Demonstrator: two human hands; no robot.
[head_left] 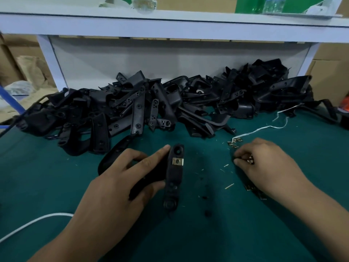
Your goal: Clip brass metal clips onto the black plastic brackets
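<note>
Currently the left hand (120, 178) holds one black bracket (172, 178) lengthwise on the green surface (207, 233); grip closed round it, index finger along its upper edge, thumb against its lower side. One brass clip (177, 161) sits seated on the bracket, just below the round hole at its far end. Right hand (264, 165) rests to the right, well apart from the bracket, fingers curled and pinching a second brass clip (250, 161). Loose clips (234, 143) lie just beyond that hand, more (251, 188) under its wrist. Pile of black brackets (151, 104) spans the back of the surface, below a white shelf (170, 25). White cord (28, 224) at lower left.
</note>
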